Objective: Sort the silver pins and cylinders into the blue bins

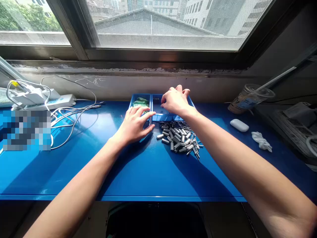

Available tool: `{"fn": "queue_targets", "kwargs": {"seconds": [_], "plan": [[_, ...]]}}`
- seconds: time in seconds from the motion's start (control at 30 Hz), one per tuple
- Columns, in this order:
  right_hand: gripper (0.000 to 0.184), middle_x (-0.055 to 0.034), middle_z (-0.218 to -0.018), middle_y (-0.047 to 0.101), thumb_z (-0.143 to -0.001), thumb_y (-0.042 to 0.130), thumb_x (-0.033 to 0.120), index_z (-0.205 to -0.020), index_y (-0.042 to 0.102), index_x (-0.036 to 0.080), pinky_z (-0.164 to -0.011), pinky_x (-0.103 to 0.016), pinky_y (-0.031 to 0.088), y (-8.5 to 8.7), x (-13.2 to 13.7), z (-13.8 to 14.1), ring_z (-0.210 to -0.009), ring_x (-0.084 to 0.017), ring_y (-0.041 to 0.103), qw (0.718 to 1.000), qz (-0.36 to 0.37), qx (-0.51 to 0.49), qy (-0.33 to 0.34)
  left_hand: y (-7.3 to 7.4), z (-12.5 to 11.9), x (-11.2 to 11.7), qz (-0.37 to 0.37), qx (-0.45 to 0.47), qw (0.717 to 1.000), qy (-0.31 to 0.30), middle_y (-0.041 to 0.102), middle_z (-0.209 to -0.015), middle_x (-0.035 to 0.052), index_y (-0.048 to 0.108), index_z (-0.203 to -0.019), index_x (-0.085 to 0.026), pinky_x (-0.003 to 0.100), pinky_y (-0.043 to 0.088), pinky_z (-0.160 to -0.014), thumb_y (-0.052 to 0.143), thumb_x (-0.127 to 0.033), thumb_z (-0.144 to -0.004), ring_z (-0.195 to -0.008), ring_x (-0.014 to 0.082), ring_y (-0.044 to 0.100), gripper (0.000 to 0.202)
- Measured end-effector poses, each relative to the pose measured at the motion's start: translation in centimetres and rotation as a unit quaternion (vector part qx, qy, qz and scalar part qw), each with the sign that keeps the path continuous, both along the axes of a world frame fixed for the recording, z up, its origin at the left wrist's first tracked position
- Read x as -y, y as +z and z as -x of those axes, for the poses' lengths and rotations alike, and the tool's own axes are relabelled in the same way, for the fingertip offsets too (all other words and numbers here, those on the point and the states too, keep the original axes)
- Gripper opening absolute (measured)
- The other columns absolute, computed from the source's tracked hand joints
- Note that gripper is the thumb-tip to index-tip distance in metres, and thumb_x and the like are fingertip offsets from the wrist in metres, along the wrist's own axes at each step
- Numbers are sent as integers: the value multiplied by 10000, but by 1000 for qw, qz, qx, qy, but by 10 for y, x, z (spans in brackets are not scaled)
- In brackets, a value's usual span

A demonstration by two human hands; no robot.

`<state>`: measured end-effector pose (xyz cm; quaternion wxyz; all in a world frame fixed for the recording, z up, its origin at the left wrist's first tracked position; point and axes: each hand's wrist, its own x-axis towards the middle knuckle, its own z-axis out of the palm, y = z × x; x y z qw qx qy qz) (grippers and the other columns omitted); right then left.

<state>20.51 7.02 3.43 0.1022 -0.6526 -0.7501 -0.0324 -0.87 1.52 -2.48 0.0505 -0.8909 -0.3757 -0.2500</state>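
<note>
My left hand (135,124) is at the near end of a blue bin (133,96) that holds green, crumpled-looking items (141,101). Its fingers are spread and the thumb stands apart. Over a second blue bin (158,109), just to the right, my right hand (175,99) bends its fingers inward. Its fingertips are partly hidden, and whatever they pinch does not show. Several small rings (156,99) lie near the back of that bin. In front of the bins is a pile of grey metal hex standoffs (177,138), mixed with thin, dark pin-like pieces (195,152).
On the left of the blue table (138,178) are a power strip (49,101) and tangled white cables (71,115). At right stand a plastic cup (247,99) with a straw, a white case (239,125) and a crumpled tissue (262,141). A window rises behind.
</note>
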Motion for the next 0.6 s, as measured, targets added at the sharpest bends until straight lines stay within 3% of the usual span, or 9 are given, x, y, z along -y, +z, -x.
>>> {"fn": "queue_targets", "kwargs": {"seconds": [0.1,0.4,0.6], "plan": [[175,-143,-1255,670,-857,713,195,-984,830,224,-1094,-666,299,-5,-12,5,-1350,-425,409,999,9,19,-34,-1,0,0,2,0,1000,2,618,-1436,119,646,-1403,-235,539,396,-1147,630,-426,-988,-1351,350,522,458],[231,-118,-1241,722,-839,756,259,-1061,817,242,-1108,-665,282,-8,-34,-1,-1356,-416,418,998,49,36,-35,-1,-1,1,1,0,1000,8,615,-1438,115,650,-1405,-234,544,396,-1150,638,-419,-983,-1351,352,524,461],[225,-114,-1189,732,-824,662,129,-970,805,224,-1093,-680,282,-5,-33,-3,-1317,-403,464,998,46,46,-16,-2,0,0,2,4,1000,7,613,-1441,114,646,-1406,-236,548,391,-1148,640,-419,-983,-1350,353,522,461]]}}
